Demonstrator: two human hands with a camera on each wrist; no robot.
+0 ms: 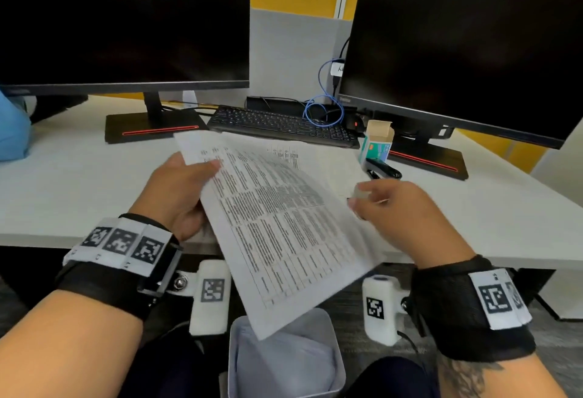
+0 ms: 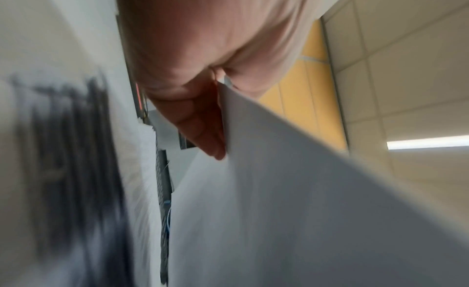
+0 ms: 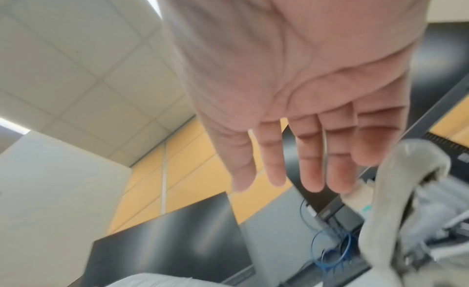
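Note:
A printed sheet [image 1: 277,224] covered in dense table text hangs tilted over the desk's front edge. My left hand [image 1: 186,189] grips its upper left corner, thumb on top and fingers [image 2: 203,126] underneath; the left wrist view shows the sheet's blank back [image 2: 304,211]. My right hand [image 1: 388,205] hovers at the sheet's right edge. In the right wrist view its fingers [image 3: 309,160] are straight and hold nothing.
On the white desk [image 1: 79,176] stand two dark monitors [image 1: 126,19] [image 1: 467,44], a black keyboard [image 1: 277,124], a small open box [image 1: 377,142], a black stapler [image 1: 383,170] and another sheet [image 1: 334,164]. A grey bin [image 1: 232,350] holding paper sits below the desk edge.

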